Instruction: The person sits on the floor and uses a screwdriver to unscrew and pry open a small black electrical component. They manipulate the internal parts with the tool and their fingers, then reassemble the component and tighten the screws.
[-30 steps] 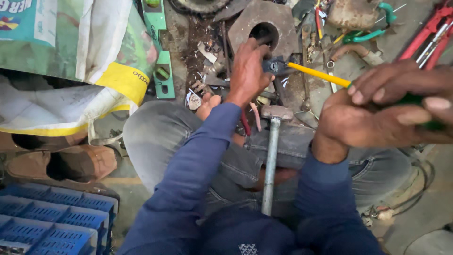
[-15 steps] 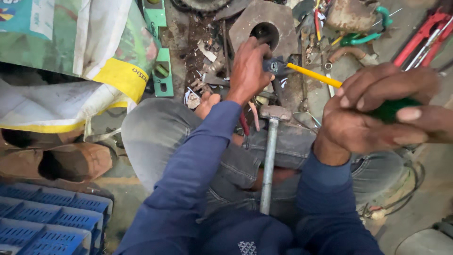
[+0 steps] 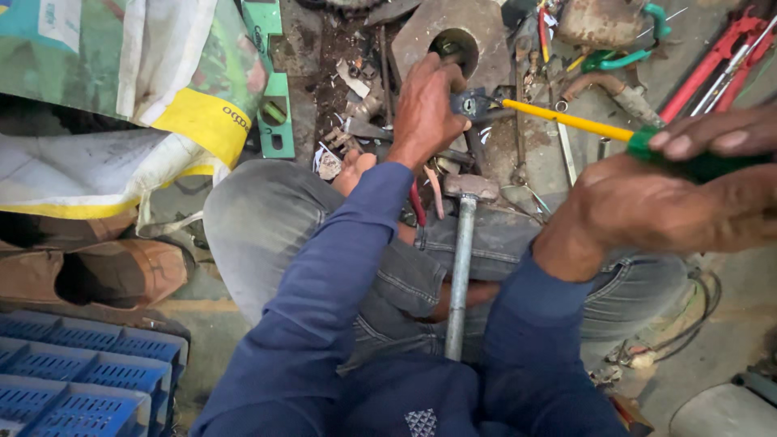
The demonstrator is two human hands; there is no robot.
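Note:
My left hand (image 3: pixel 425 109) grips a small dark metal part (image 3: pixel 469 103) just in front of a rusty steel block with a round hole (image 3: pixel 453 36). My right hand (image 3: pixel 672 198) is closed around the green handle (image 3: pixel 696 162) of a screwdriver. Its yellow shaft (image 3: pixel 566 120) reaches left, and its tip meets the dark part. A hammer with a metal pipe handle (image 3: pixel 459 267) lies across my lap, head pointing away from me. I sit cross-legged in grey jeans and blue sleeves.
Scattered tools and rusty scrap cover the ground ahead: red-handled cutters (image 3: pixel 712 61), green-handled pliers (image 3: pixel 627 57), a green spirit level (image 3: pixel 271 81). A printed sack (image 3: pixel 113 89) lies at left, a blue plastic crate (image 3: pixel 73 380) at lower left, brown shoes (image 3: pixel 121 271) beside it.
My right hand with the screwdriver handle has risen slightly and shifted right. The left hand stays on the dark part. The view has drifted a little.

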